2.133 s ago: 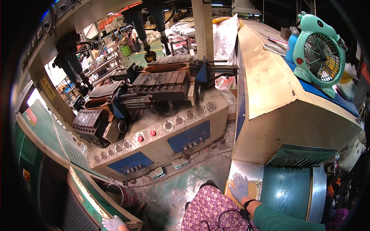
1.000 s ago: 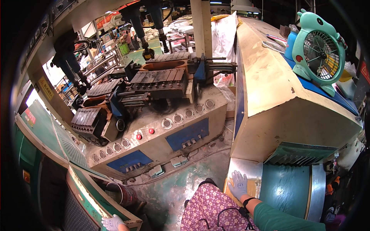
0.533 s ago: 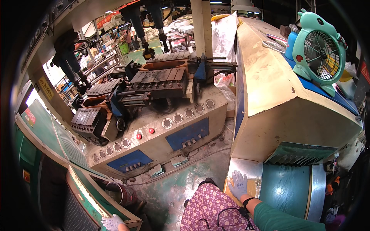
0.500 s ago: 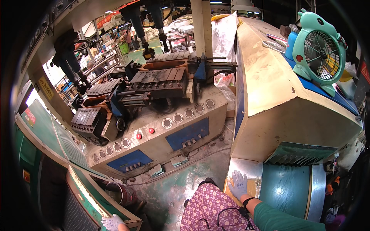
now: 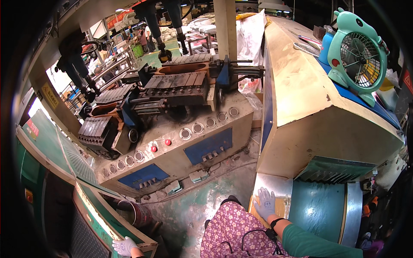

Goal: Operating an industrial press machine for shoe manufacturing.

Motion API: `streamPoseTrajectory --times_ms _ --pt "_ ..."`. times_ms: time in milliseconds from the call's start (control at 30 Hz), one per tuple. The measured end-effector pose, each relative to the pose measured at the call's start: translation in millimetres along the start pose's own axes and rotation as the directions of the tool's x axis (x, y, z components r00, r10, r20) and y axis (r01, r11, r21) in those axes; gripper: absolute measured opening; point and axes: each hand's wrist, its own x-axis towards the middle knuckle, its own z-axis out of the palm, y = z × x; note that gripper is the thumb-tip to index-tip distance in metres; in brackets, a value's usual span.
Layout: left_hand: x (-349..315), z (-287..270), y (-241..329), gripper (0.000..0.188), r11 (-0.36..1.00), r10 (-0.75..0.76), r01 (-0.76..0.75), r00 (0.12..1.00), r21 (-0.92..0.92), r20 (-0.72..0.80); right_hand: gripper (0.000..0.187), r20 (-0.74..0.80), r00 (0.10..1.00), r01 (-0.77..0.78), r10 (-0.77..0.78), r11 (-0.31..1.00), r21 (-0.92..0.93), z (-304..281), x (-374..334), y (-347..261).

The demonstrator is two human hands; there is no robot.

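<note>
My right hand (image 5: 265, 203), in a pale grey glove, lies flat on a metal and wood ledge beside the conveyor belt (image 5: 317, 210); its fingers are stretched out and nothing is in them. At the lower left, my left hand (image 5: 124, 246), gloved alike, rests on the green and cream edge (image 5: 101, 228) of a machine frame with its fingers extended. A floral apron (image 5: 234, 225) covers my lap between the two arms. Ahead stands a pressing machine (image 5: 172, 155) with clamped mould blocks (image 5: 176, 86), two red buttons and a row of round dials.
To the right, a cream hooded machine (image 5: 301, 81) with dark strip curtains (image 5: 335, 172) sits over the belt. On its top stand a green animal-shaped fan (image 5: 359, 56) and a blue bottle (image 5: 325, 48). A reddish bucket (image 5: 141, 216) stands on the floor at left. People are far behind.
Both hands stay where they were, apart from very small shifts. The view has tilted slightly, so the press sits a little higher in the picture.
</note>
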Motion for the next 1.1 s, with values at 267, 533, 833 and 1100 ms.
streamPoseTrajectory --times_ms 267,533,833,1100 --pt "1.1 -0.3 -2.6 0.086 1.000 0.010 -0.010 1.000 -0.003 0.013 0.072 -0.007 1.000 0.004 -0.004 1.000 -0.009 3.2 -0.1 0.9" --pt "1.5 0.4 -1.2 0.085 1.000 0.019 -0.019 1.000 -0.008 0.007 0.072 -0.007 1.000 0.002 -0.003 1.000 -0.031 3.6 0.8 1.7" --pt "0.3 1.4 -2.5 0.085 1.000 0.022 -0.022 1.000 -0.012 0.004 0.072 -0.007 1.000 0.001 -0.001 1.000 -0.021 3.7 0.5 1.5" --pt "-0.7 -2.8 -2.4 0.085 1.000 0.023 -0.022 1.000 -0.017 0.005 0.072 -0.002 1.000 0.001 -0.002 0.999 -0.035 5.7 0.9 1.8"
